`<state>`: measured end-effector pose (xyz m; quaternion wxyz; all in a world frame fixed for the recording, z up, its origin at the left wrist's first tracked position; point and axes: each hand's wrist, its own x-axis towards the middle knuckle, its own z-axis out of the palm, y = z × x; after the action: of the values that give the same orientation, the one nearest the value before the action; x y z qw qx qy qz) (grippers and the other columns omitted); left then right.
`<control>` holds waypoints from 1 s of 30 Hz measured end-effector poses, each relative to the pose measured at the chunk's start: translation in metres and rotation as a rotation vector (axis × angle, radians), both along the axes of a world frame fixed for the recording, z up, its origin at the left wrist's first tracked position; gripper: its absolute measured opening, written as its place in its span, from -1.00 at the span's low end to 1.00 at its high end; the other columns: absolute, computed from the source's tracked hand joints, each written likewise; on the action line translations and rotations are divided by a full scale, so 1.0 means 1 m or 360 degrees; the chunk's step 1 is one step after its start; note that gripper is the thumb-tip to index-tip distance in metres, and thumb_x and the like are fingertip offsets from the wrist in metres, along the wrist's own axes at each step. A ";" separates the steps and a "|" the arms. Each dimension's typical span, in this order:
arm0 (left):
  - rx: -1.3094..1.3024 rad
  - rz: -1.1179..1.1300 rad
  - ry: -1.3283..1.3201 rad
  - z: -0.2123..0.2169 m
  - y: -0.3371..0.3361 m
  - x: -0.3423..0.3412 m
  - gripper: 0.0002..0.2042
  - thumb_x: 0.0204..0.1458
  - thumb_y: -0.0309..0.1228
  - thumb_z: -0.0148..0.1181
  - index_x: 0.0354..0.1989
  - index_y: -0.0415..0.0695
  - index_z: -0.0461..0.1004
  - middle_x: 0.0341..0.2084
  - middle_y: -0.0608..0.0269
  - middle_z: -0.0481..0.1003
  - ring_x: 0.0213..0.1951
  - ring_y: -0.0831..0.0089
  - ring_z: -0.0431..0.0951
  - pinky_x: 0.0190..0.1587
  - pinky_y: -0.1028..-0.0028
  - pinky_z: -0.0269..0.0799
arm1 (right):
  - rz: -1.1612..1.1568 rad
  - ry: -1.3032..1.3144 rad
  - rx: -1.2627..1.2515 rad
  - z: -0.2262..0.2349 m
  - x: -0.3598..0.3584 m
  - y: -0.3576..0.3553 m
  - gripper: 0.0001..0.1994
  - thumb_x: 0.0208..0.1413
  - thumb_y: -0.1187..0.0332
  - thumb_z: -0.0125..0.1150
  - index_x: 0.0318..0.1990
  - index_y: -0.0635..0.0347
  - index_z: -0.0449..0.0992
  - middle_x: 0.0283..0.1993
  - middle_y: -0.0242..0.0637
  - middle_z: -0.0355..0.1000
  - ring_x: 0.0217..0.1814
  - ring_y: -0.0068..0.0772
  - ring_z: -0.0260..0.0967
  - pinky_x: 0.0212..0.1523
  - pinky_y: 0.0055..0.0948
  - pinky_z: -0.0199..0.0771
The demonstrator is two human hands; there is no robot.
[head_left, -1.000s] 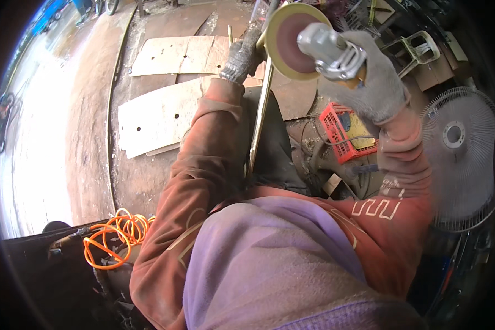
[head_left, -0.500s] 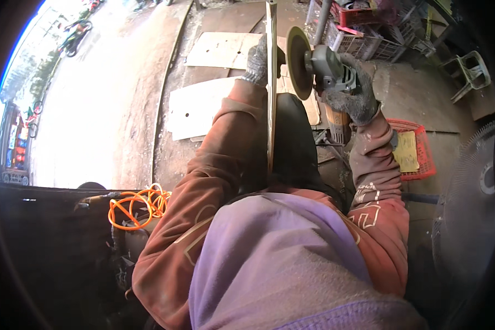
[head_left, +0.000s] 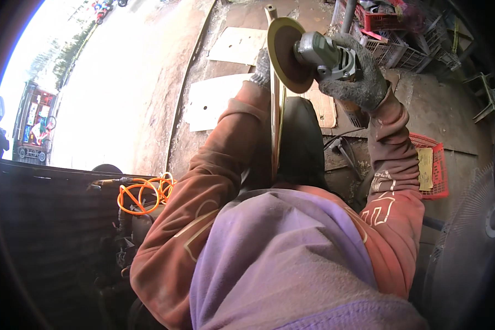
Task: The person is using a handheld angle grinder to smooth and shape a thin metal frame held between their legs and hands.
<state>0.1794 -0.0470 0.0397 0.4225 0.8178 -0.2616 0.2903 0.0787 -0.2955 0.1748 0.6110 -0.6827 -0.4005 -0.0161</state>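
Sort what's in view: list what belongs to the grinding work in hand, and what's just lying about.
In use: angle grinder in right hand; metal bar steadied by left hand.

Lying about: orange hose coil, red crates, white sheets, fan.

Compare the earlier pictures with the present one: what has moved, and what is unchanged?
The right hand has swung the angle grinder from facing the camera to edge-on beside the metal strip. The left hand still holds the strip; the grip on the grinder is unchanged.
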 end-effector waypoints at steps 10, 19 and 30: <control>-0.1190 -0.0693 0.0687 -0.040 -0.007 0.030 -0.68 0.32 -0.37 0.12 0.17 -0.25 0.45 0.02 0.07 0.55 0.05 0.29 0.55 0.12 0.37 0.52 | 0.0033 0.0162 0.0103 -0.007 0.011 -0.012 -0.26 -0.15 0.45 0.65 0.22 0.25 0.35 0.11 -0.21 0.48 0.11 -0.41 0.50 0.11 -0.37 0.57; -0.0684 -0.0316 0.0715 -0.038 0.000 0.019 -0.65 0.29 -0.36 0.16 0.20 -0.21 0.44 -0.06 0.13 0.60 -0.02 0.34 0.60 0.05 0.34 0.56 | 0.0033 0.0295 0.0141 0.002 -0.002 -0.003 -0.22 -0.18 0.32 0.69 0.21 0.24 0.34 0.05 -0.23 0.51 0.08 -0.42 0.49 0.10 -0.38 0.54; -0.0326 -0.0295 0.0241 -0.031 -0.011 0.003 -0.66 0.27 -0.34 0.17 0.17 -0.17 0.47 -0.10 0.14 0.61 -0.06 0.31 0.62 0.00 0.33 0.56 | -0.0359 -0.0697 -0.0380 0.044 -0.045 0.014 -0.27 -0.20 0.18 0.68 0.12 0.24 0.42 -0.03 -0.12 0.52 0.01 -0.19 0.56 0.04 -0.27 0.56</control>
<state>0.1828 -0.0583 0.0086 0.5472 0.7623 -0.2725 0.2127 0.0336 -0.2820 0.2185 0.4195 -0.7704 -0.4435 -0.1840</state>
